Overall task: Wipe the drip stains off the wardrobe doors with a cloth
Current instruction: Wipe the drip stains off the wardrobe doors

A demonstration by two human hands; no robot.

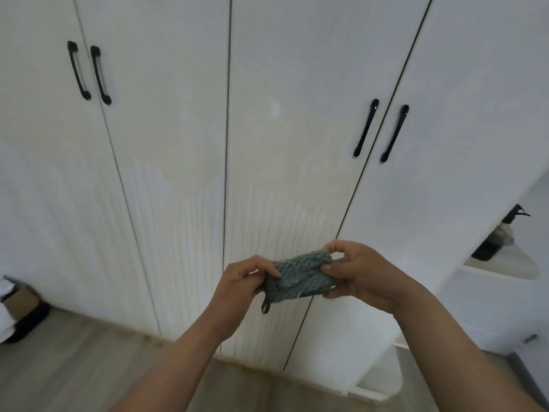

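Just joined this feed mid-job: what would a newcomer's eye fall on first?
The left hand and right hand pinch a small teal cloth between them, low at centre. Behind it, yellowish drip stains streak down the lower half of the white wardrobe doors. Black handles sit in pairs, upper left and mid right.

Before white wardrobe doors (pixel 166 144), teal knitted cloth (pixel 300 278) held between left hand (pixel 246 282) and right hand (pixel 362 272), yellowish drip stains (pixel 190 233) on lower door panels behind cloth, dark pump bottle (pixel 490 242) on white curved shelf (pixel 511 269) at right, brown cardboard box (pixel 17 301) on grey wood-plank floor (pixel 74 367) at left
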